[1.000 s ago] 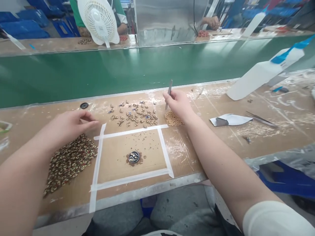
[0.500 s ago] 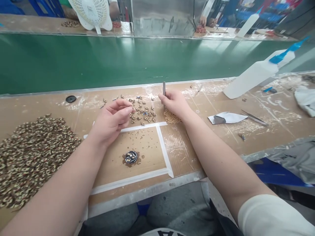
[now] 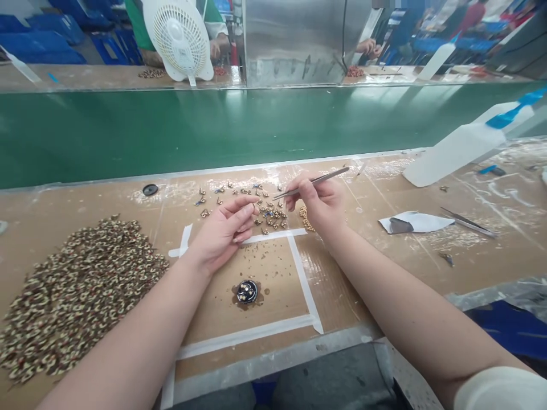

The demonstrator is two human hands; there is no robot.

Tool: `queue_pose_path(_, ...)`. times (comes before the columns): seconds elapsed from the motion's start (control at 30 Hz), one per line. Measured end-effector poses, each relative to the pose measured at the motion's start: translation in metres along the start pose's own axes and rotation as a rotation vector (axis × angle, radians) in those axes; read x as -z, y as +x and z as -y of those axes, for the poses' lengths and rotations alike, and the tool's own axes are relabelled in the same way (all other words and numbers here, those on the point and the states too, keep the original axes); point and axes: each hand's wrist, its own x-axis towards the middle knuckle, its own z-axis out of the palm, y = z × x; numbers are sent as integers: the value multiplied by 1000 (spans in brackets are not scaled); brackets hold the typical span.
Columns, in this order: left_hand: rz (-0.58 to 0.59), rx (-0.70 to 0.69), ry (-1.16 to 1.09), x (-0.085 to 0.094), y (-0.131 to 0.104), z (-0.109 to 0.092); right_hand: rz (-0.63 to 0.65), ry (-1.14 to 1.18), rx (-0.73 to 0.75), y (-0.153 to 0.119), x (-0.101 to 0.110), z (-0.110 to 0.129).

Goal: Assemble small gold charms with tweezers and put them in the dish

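Observation:
My right hand (image 3: 318,202) grips a pair of metal tweezers (image 3: 314,182), whose tips point left toward my other hand. My left hand (image 3: 228,230) is pinched closed at the fingertips around something too small to make out. Between and behind the hands lie several small gold-and-dark parts (image 3: 273,215), spread over the cardboard. Beside my right hand is a small heap of gold beads (image 3: 306,218), partly covered by that hand. Nearer to me, a round black dish (image 3: 247,291) with a few pale bits in it sits in a wet patch inside a white tape frame (image 3: 304,279).
A large pile of cream-and-brown pieces (image 3: 94,285) covers the left. To the right are a white squeeze bottle (image 3: 457,151), a folded white wrapper (image 3: 421,222) and another pair of tweezers (image 3: 468,222). A black cap (image 3: 150,189) lies back left. Beyond runs a green belt (image 3: 213,131).
My right hand has lifted off the gold beads and turned the tweezers from upright to slanting, tips toward my left hand. The whole view has shifted; my left hand stays pinched.

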Motion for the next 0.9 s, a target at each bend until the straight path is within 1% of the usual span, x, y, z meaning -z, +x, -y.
queue_pose_path(0.1,-9,-19,10,2,1,1,-7,-32,46,-4,-2,3)
queue_pose_path(0.17,-16,-27,2,1,1,1,-9,-64,107,-6,-3,6)
queue_pose_path(0.27,4,-11,36,-2,-1,0,29,-128,280,-8,-4,11)
queue_pose_path(0.4,29,2,126,-10,-5,0,159,-215,545,-7,-5,14)
queue_pose_path(0.5,45,-9,168,-12,-7,2,208,-244,651,-6,-7,13)
queue_pose_path(0.67,57,-85,257,-8,-7,7,237,-262,675,-7,-8,9)
queue_pose_path(0.77,58,-94,240,-7,-7,7,266,-252,661,-8,-8,6)
queue_pose_path(0.83,60,-93,210,-7,-7,7,239,-212,601,-9,-9,7)
queue_pose_path(0.9,67,-86,174,-8,-6,6,154,-126,493,-10,-12,8)
